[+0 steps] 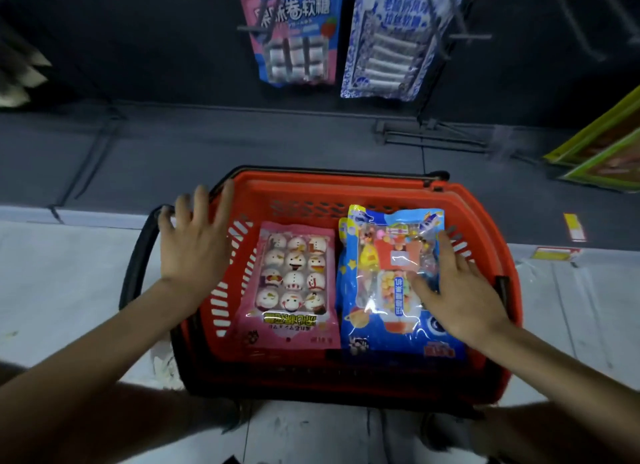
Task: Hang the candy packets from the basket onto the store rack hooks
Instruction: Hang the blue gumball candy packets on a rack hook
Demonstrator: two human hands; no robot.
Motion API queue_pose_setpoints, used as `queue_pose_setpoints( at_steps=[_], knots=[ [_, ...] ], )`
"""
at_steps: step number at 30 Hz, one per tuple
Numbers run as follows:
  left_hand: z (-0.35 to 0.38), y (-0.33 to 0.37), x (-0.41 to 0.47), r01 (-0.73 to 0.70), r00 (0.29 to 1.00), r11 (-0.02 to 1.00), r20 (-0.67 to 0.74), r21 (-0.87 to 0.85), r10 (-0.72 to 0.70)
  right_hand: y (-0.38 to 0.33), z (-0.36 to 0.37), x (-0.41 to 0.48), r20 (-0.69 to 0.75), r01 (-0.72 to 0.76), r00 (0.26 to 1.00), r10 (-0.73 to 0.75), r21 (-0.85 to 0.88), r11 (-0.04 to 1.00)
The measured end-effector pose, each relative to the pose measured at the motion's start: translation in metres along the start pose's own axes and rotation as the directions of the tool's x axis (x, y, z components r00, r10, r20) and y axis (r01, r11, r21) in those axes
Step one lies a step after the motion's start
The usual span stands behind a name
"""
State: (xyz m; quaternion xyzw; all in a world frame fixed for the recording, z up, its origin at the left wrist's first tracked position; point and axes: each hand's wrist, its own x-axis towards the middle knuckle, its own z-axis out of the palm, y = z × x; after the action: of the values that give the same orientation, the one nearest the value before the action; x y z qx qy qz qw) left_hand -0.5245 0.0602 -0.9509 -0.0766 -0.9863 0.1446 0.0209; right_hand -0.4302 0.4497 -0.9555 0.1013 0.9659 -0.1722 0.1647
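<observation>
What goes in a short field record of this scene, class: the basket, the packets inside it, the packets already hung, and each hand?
container: basket, red, black handles
inside, left: pink packet, lying flat
inside, right: blue packet, lying flat beside the pink one
above: hung pink packet and hung white packet, side by side
left hand: fingers spread, at the basket's left rim
right hand: flat on the blue packet, fingers straight
</observation>
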Motion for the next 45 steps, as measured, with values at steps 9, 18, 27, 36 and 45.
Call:
queue_pose_setpoints(
  at_steps=[9, 18, 27, 36, 45],
  knots=[
    [0.011, -0.032, 0.010, 0.099, 0.995, 0.981, 0.008, -0.169, -0.099, -0.048, 0.005, 0.026, -0.054, -0.084, 0.995, 0.081, -0.061, 0.995],
    [0.012, -0.043, 0.011, 0.074, 0.997, 0.967, -0.006, -0.243, -0.078, -0.074, -0.024, 0.021, 0.068, -0.196, 0.980, 0.187, 0.181, 0.964],
    [-0.001, -0.001, -0.014, 0.194, 0.976, 0.960, 0.140, -0.202, -0.167, -0.070, -0.033, 0.014, 0.108, -0.279, 0.959, 0.263, 0.526, 0.803],
    [-0.050, -0.005, -0.002, 0.119, 0.952, 0.987, 0.294, -0.112, -0.081, -0.071, -0.052, 0.002, 0.330, -0.374, 0.926, 0.183, 0.734, 0.567],
    [-0.131, 0.034, -0.006, 0.594, 0.777, 0.024, 0.581, -0.804, 0.243, -0.090, -0.081, -0.002, 0.313, -0.298, 0.947, -0.076, 0.942, 0.155]
  ],
)
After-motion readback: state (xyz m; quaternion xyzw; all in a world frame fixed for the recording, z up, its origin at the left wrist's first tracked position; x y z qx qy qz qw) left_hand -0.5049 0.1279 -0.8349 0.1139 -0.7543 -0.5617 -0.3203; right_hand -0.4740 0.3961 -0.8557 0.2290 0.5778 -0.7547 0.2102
